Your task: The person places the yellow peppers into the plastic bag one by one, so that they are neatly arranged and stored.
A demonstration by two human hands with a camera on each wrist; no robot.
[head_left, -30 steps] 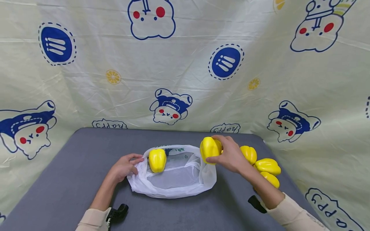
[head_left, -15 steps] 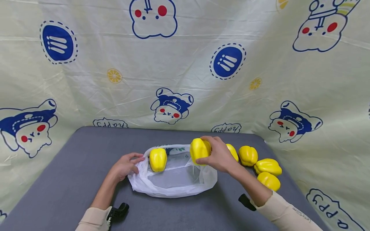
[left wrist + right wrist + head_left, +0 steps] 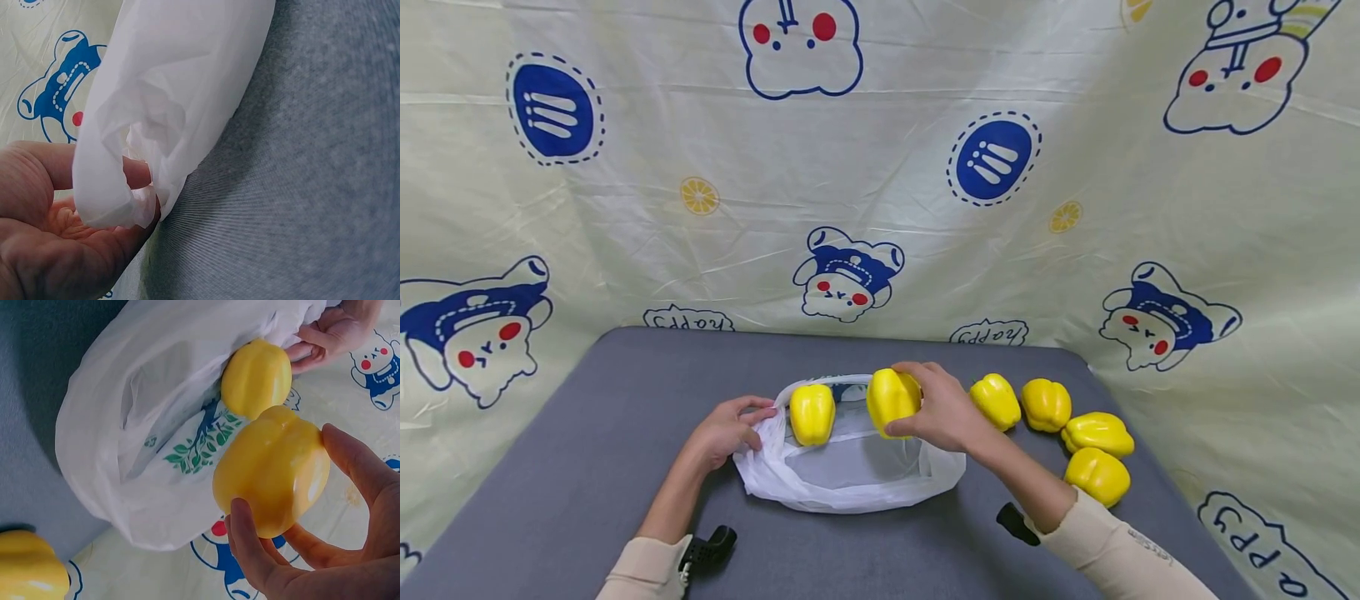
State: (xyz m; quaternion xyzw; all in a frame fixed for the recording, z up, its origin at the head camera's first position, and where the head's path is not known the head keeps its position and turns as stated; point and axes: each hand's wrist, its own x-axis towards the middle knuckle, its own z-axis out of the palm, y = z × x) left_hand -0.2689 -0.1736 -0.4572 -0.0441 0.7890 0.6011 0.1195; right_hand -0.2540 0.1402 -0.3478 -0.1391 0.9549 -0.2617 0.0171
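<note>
A white plastic bag (image 3: pixel 850 498) lies with its mouth spread on the table; its green leaf print shows in the right wrist view. At its left side my left hand (image 3: pixel 718 433) grips the rim, with the thin plastic between thumb and fingers (image 3: pixel 59 165). One yellow bell pepper (image 3: pixel 812 414) sits at the left end of the bag's mouth, close to that hand. My right hand (image 3: pixel 942 410) holds another yellow bell pepper (image 3: pixel 272 472) by its sides, fingers and thumb around it, over the right part of the opening.
Right of the bag, several more yellow bell peppers (image 3: pixel 1097 477) lie in a curved row on the grey table (image 3: pixel 880 558). A patterned curtain (image 3: pixel 880 183) hangs behind the table's far edge. Each wrist wears a dark strap-on device (image 3: pixel 711 547).
My right hand has carried its bell pepper leftward from the bag's right rim to above the opening, uncovering peppers on the right. The left hand keeps its grip on the bag.
</note>
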